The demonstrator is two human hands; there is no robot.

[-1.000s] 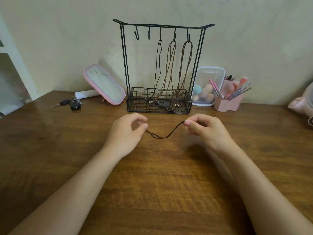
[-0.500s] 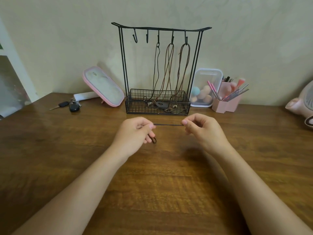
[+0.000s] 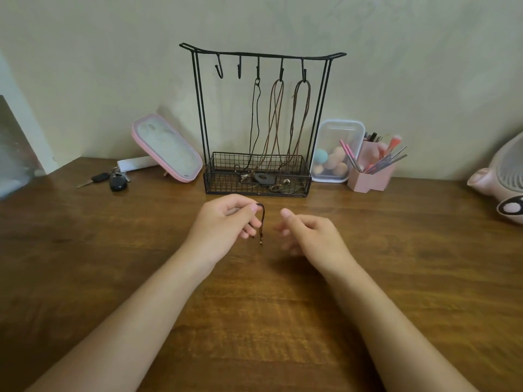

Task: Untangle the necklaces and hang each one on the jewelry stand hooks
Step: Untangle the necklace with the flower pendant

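A black wire jewelry stand [image 3: 261, 55] stands against the wall with several hooks on its top bar. One black cord necklace [image 3: 256, 120] and two brown cord necklaces [image 3: 276, 120] [image 3: 300, 120] hang from the three right hooks, their pendants lying in the wire basket [image 3: 256, 188]. The two left hooks are bare. My left hand [image 3: 226, 219] pinches a short dark cord [image 3: 262, 223] whose ends dangle above the table. My right hand [image 3: 308, 233] hovers just right of the cord, fingers loosely curled, holding nothing.
A pink mirror [image 3: 167, 148] leans left of the stand, with keys [image 3: 111, 179] beside it. To the right sit a clear box of sponges [image 3: 335, 151], a pink brush holder [image 3: 370, 176] and a pink fan [image 3: 501, 176]. All rest on a wooden table [image 3: 396, 264].
My right hand let go of the cord that both hands had stretched between them. The cord now hangs folded from my left hand's fingers.
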